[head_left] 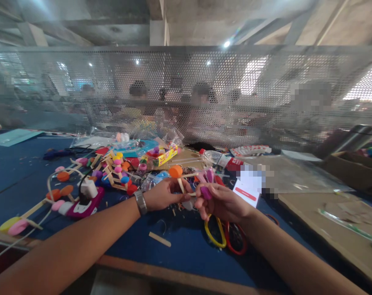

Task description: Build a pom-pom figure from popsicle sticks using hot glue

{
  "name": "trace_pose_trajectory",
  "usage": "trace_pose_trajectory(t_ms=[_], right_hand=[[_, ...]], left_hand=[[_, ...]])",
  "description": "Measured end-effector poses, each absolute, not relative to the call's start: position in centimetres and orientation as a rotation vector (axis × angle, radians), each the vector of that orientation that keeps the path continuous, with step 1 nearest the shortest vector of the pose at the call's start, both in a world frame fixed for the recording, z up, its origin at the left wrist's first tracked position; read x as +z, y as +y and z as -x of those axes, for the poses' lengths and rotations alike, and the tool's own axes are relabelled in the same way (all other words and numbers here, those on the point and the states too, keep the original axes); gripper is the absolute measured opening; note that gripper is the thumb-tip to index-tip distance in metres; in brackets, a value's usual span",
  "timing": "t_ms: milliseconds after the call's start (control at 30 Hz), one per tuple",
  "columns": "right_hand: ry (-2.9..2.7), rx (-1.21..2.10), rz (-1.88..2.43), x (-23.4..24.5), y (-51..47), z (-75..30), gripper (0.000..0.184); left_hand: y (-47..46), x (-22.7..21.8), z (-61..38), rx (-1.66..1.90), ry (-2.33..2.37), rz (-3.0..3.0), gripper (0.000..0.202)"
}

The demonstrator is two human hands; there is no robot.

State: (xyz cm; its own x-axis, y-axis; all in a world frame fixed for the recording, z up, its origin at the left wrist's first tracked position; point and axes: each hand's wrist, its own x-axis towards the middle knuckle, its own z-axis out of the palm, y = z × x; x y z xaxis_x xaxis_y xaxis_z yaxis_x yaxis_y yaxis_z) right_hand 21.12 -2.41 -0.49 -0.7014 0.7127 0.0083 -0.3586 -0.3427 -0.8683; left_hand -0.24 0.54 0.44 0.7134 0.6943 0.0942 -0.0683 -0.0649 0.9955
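Observation:
My left hand, with a watch at the wrist, is closed on a small frame of wooden craft sticks. Orange clay caps the corner at its top, and pink-purple clay shows at its far right. Close beside it, my right hand pinches a lump of purple clay between thumb and fingers. Whether that lump touches the frame is hard to tell. Under my right hand lie yellow scissor handles and red scissor handles. A loose craft stick lies nearer the table edge.
On the left are a magenta power strip with a white charger and cable, and several stick-and-clay pieces. Beyond my hands lie a yellow box and a bottle. A lit phone and cardboard are at right.

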Motion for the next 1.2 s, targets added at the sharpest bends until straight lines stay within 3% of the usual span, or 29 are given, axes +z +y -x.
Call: trace_pose_trajectory(t_ms=[1200], right_hand=[[-1.246,2.081,0.505,-0.82,-2.22,-21.31,0.040]], left_hand=[[0.62,0.40,0.47,0.672,0.573,-1.517,0.052]])
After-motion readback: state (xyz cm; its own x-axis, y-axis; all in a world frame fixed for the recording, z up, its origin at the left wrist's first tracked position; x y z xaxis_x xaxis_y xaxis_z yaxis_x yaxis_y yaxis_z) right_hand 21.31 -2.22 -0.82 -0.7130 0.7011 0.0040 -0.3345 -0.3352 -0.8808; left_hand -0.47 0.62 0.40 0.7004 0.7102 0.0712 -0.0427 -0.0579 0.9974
